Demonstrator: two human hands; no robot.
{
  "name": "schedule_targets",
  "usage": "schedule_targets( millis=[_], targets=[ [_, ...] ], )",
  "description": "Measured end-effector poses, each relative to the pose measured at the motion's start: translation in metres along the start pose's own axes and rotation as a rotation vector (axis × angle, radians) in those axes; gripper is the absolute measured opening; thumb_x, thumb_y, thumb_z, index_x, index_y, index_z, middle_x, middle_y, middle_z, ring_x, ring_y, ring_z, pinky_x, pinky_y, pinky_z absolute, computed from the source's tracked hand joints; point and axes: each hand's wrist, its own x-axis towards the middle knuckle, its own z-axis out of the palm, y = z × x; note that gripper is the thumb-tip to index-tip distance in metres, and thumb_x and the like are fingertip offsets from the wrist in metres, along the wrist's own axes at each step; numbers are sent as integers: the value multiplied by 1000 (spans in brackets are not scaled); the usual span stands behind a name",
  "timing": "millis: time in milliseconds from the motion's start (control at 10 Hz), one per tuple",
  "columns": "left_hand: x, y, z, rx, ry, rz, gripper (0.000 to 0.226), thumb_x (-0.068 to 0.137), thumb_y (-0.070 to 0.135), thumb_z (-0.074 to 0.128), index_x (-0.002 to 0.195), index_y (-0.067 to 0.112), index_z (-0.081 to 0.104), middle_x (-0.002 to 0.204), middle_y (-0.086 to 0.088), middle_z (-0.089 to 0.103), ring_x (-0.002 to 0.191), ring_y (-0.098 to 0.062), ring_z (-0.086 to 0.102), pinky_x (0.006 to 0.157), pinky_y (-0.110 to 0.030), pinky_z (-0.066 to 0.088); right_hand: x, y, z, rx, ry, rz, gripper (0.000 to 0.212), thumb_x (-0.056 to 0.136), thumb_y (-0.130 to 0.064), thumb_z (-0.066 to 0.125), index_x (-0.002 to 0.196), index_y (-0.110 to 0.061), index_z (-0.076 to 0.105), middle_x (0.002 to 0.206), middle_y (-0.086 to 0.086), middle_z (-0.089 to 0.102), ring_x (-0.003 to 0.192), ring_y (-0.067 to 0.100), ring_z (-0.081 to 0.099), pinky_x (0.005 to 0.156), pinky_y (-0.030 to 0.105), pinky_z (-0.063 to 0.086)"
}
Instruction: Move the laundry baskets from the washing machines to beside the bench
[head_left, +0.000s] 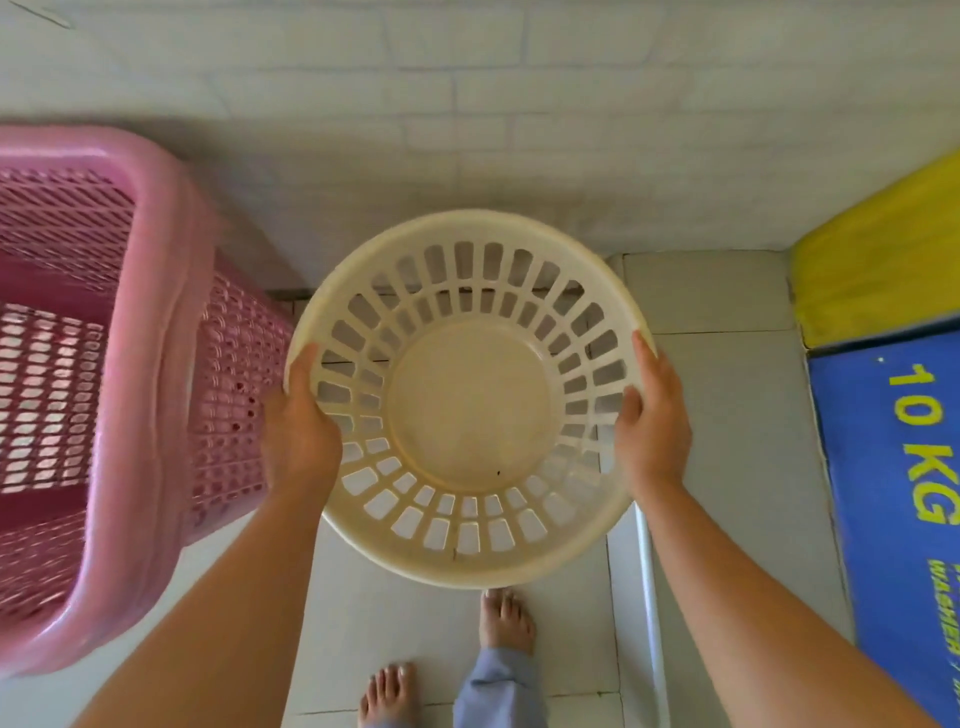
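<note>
Both grips closed on the round cream basket (470, 400): left hand (298, 431) wrapped over the left rim, right hand (652, 421) over the right rim, thumbs inside. Basket empty, held level in the air above the tiled floor (727, 395) and two bare feet (506, 621). Just beside it on the left, a tall pink basket (124, 364). Well off to the right, a blue and yellow washing machine (904, 415) marked 10 KG. Beyond, a white brick wall (467, 104).

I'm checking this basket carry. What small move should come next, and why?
Probably lower the cream basket straight down to the tiled floor. Both the left hand and the right hand grip its rim, it is empty, and the pink basket stands alongside.
</note>
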Motion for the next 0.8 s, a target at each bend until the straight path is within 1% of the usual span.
schedule_targets(
  millis=[100, 200, 300, 400, 500, 600, 700, 800],
  targets=[
    [14, -6, 15, 12, 13, 24, 64, 98, 7, 39, 141, 50, 21, 125, -18, 47, 97, -36, 56, 84, -53, 51, 9, 6, 20, -5, 13, -21, 64, 95, -3, 45, 146, -39, 33, 153, -4, 35, 125, 17, 49, 85, 31, 47],
    [24, -9, 27, 48, -11, 46, 68, 96, 0, 40, 146, 42, 22, 131, -18, 42, 103, -36, 54, 87, -51, 47, 18, 13, 32, -16, 6, -28, 63, 95, -3, 45, 146, -38, 33, 153, -2, 35, 128, 19, 49, 87, 36, 49],
    [37, -10, 36, 1, -13, 84, 69, 94, -3, 40, 146, 39, 24, 131, -16, 45, 109, -35, 52, 90, -52, 48, 25, 18, 44, -50, -1, -41, 63, 96, -4, 44, 147, -36, 31, 154, 0, 33, 124, 25, 53, 84, 39, 51],
    [46, -14, 44, 1, -18, 108, 68, 95, -2, 40, 146, 38, 22, 130, -17, 43, 107, -34, 51, 88, -50, 47, 30, 20, 56, -72, -10, -42, 64, 97, -3, 41, 149, -37, 25, 155, -1, 30, 115, 24, 58, 76, 37, 50],
    [52, -18, 49, -3, -44, 83, 62, 96, 9, 39, 145, 43, 19, 138, -17, 36, 116, -37, 47, 96, -54, 44, 34, 24, 62, -121, -23, -94, 68, 96, -3, 42, 150, -36, 17, 155, 2, 29, 112, 24, 57, 75, 37, 52],
    [54, -20, 48, 169, -73, 169, 66, 97, 16, 40, 150, 39, 9, 154, -15, 16, 138, -38, 25, 111, -53, 29, 37, 26, 60, -282, -90, -121, 69, 96, -15, 46, 152, -33, 10, 157, 10, 23, 130, 33, 45, 99, 48, 44],
    [50, -16, 40, 347, -98, 180, 63, 100, 31, 35, 152, 36, -2, 159, -15, -2, 146, -36, 3, 119, -52, 11, 33, 20, 48, -408, -178, -68, 67, 99, -32, 40, 152, -37, -1, 161, 8, 10, 146, 30, 21, 113, 56, 24],
    [38, -1, 25, 400, -109, 200, 60, 101, 37, 26, 153, 30, -3, 161, -12, -10, 148, -31, -9, 120, -48, 2, 22, -3, 29, -415, -162, -101, 62, 100, -36, 35, 152, -36, 1, 162, 6, 8, 148, 29, 14, 115, 54, 17]
  ],
)
